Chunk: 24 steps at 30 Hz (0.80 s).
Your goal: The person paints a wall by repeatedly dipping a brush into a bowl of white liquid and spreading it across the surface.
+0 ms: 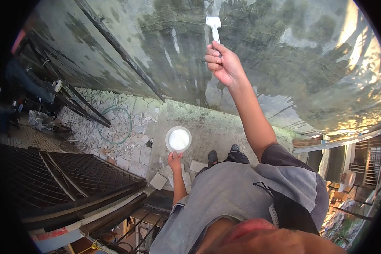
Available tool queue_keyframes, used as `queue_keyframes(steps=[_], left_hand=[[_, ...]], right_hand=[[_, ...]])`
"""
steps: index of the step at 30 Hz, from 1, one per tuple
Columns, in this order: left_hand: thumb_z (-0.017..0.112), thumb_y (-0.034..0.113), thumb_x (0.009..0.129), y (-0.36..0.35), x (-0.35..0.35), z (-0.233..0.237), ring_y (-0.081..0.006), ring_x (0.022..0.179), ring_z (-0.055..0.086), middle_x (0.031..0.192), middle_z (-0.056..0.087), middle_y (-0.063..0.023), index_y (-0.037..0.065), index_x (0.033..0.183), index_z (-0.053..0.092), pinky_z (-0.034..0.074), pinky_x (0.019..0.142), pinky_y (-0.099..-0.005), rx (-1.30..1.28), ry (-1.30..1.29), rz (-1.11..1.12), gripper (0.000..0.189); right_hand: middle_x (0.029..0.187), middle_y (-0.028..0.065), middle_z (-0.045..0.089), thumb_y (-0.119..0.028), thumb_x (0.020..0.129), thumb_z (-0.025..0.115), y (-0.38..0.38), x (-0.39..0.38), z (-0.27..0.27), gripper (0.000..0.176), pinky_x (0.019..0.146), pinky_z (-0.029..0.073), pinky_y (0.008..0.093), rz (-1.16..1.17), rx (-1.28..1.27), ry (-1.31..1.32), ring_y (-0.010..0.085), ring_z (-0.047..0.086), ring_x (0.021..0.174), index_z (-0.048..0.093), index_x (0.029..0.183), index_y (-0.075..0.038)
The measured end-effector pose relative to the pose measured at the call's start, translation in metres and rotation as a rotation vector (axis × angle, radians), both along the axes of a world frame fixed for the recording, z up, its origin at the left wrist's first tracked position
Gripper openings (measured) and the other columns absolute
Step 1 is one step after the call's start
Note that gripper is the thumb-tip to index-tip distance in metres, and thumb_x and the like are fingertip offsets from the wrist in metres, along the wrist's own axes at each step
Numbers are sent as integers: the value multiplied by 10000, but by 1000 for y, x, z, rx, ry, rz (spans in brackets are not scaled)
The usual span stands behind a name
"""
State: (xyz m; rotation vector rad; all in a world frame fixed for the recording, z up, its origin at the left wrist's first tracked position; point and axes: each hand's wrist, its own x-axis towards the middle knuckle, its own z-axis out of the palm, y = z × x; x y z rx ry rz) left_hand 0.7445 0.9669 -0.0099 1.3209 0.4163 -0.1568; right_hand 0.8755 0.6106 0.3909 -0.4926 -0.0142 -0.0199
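My right hand [225, 65] is raised and wrapped round the handle of a white-coated paintbrush [213, 26]. The brush's bristles lie against the grey-green wall [249, 55], where a white streak shows just above them. Lower down, my left hand [175, 161] grips the near rim of a round bucket [178, 139] of white liquid, held out in front of my body. Patches of white and darker damp-looking areas mark the wall.
A dark pole [122, 53] leans against the wall at the left. Broken rubble [135, 122] and a green hose [130, 127] lie on the ground. Dark metal grating [84, 173] stands at the lower left. Flat stone pieces [158, 181] are near my feet.
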Motion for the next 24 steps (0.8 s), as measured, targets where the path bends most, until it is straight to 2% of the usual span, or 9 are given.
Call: queue_keyframes(steps=[4,5,7,10,15,18,21,23,24], left_hand=[[479,113,955,2,2,-16,-169,711,656,763,617,-65,-15,916,585,530,620,-252,19,-27,-13,171],[478,114,956,0,-1,-12,-168,709,656,778,624,-69,-15,926,588,530,627,-253,14,-15,-9,172],[476,114,956,-2,-5,-10,-166,707,655,792,632,-73,-16,935,590,529,634,-254,2,-1,0,174],[472,115,956,2,-12,-15,-169,715,657,822,644,-84,-19,953,591,528,651,-256,4,11,1,178],[454,121,955,-1,-18,-17,-169,743,665,803,632,-63,4,914,579,534,655,-245,43,9,-27,175],[461,100,954,0,-16,-15,-172,720,659,847,651,-87,-29,988,583,528,657,-252,9,23,-18,181],[460,102,958,7,-14,-12,-176,727,663,857,652,-90,-29,994,580,528,653,-248,43,12,-48,181],[460,103,959,8,-10,-12,-176,728,664,859,652,-89,-28,995,581,528,651,-247,36,9,-44,181],[461,104,961,10,-11,-14,-176,730,665,860,652,-89,-27,996,581,528,650,-245,26,7,-40,182]], right_hand=[[667,-37,344,-292,1004,450,21,-24,72,236,416,200,188,-128,-338,-246,38,279,510,475,957,-62],[668,-38,337,-318,1003,456,23,-25,77,257,421,198,188,-209,-442,-298,38,270,509,480,967,-64],[674,-45,326,-310,1020,407,22,-18,73,254,417,194,175,-227,-459,-293,27,256,502,492,981,-73],[657,-33,327,-351,1006,436,4,15,11,271,416,205,198,-218,-393,-128,42,264,499,456,956,-86],[629,-53,336,-382,1002,427,6,18,-204,279,411,213,218,-60,-293,348,56,265,481,457,930,-114],[566,-45,280,-271,1024,333,9,-2,-323,275,377,188,224,84,187,749,70,244,446,397,813,-107],[558,-39,271,-237,1016,307,15,-12,-349,283,367,183,228,45,298,919,72,246,434,367,770,-110],[560,-39,267,-234,1013,317,5,4,-343,282,370,184,226,56,216,777,66,257,438,370,770,-101],[569,-40,275,-229,1014,325,-1,15,-315,273,370,185,225,28,155,712,65,260,439,380,783,-94]])
